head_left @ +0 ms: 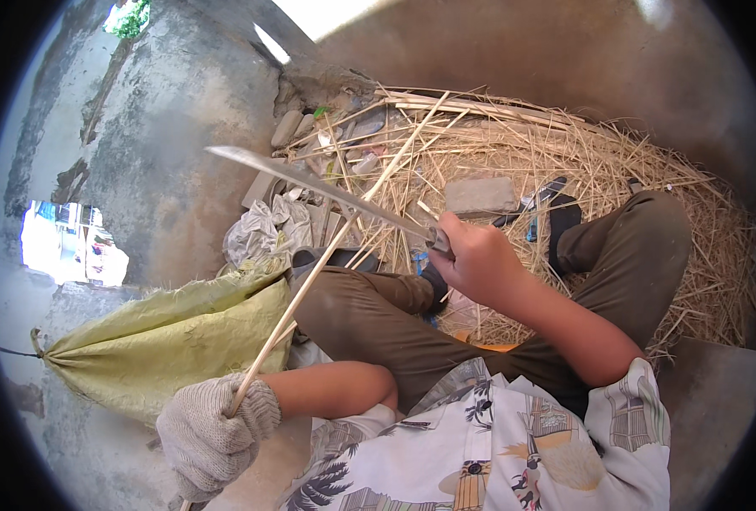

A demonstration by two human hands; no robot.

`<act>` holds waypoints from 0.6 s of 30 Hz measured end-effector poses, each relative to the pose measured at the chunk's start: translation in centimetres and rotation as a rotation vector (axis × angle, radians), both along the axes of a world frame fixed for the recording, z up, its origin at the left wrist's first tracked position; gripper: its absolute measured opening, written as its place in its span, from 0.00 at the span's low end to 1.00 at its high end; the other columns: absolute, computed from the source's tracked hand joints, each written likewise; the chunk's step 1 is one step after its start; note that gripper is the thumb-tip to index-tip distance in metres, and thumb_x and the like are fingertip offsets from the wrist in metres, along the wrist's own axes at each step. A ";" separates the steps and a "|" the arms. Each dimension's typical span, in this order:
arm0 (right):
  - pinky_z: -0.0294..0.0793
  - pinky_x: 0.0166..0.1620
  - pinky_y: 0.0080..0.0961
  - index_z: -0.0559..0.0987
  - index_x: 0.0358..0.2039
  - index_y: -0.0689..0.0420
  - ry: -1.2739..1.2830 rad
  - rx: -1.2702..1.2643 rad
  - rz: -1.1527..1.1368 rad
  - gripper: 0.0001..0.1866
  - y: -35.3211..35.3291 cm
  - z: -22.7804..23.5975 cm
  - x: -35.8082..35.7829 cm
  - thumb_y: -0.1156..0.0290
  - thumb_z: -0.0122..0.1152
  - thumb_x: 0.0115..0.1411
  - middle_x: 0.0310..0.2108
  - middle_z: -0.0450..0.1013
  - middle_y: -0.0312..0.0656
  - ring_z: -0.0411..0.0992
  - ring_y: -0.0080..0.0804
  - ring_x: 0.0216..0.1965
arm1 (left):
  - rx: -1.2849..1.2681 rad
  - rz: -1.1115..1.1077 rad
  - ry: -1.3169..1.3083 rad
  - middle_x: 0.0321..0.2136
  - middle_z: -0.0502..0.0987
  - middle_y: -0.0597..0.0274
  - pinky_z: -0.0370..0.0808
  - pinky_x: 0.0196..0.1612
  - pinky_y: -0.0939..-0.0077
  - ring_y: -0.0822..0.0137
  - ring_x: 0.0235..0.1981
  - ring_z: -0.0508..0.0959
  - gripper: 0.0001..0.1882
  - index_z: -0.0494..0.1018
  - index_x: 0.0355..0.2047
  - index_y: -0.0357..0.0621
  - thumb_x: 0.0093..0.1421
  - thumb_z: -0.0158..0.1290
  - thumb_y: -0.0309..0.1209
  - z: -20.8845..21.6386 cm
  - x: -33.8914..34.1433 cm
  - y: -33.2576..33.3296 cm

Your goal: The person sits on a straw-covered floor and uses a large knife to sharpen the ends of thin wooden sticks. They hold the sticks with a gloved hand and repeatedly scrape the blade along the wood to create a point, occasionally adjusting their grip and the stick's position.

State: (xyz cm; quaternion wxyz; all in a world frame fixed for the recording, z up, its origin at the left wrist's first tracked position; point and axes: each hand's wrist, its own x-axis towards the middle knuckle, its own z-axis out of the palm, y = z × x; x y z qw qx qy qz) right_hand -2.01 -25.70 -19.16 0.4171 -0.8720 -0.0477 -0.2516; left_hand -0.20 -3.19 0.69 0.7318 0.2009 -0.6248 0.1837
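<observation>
My left hand [216, 434], in a grey knitted glove, is closed round a long pale strip that looks like split bamboo [318, 268]. The strip slants up and away to the right, well past the glove. Bare and closed, my right hand [480, 264] grips the handle of a long-bladed knife [310, 183]. Its blade points to the upper left and crosses the strip in the picture; whether the two touch, I cannot tell. A few more thin strips lie behind, near my knee.
Shavings and loose strips [608, 179] cover the floor ahead and to the right. A brick [480, 195] lies among them. At left are a yellow-green woven sack [173, 332] and a crumpled whitish sack [267, 228]. My crossed legs [378, 332] fill the middle; walls stand left and ahead.
</observation>
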 end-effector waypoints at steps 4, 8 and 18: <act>0.76 0.28 0.42 0.71 0.34 0.59 0.161 0.055 -0.087 0.16 -0.7 -2.0 0.8 0.70 0.72 0.55 0.23 0.76 0.49 0.78 0.53 0.26 | 0.009 0.022 0.005 0.05 0.59 0.82 0.53 0.10 0.88 0.86 0.06 0.58 0.29 0.60 0.11 0.60 0.72 0.49 0.45 -0.1 -0.1 0.2; 0.77 0.29 0.44 0.71 0.35 0.59 0.019 0.008 0.008 0.16 0.1 -0.8 -0.1 0.69 0.71 0.56 0.23 0.76 0.50 0.78 0.55 0.27 | -0.002 0.043 0.017 0.05 0.59 0.82 0.53 0.10 0.88 0.86 0.06 0.58 0.29 0.59 0.11 0.60 0.72 0.49 0.45 -0.1 -0.3 1.1; 0.78 0.29 0.46 0.71 0.34 0.59 0.216 -0.083 -0.142 0.15 -2.6 -5.4 2.8 0.65 0.69 0.57 0.22 0.78 0.52 0.79 0.54 0.26 | 0.020 0.017 0.005 0.05 0.58 0.82 0.54 0.10 0.87 0.86 0.06 0.58 0.29 0.59 0.11 0.60 0.72 0.48 0.45 -0.3 -0.2 1.5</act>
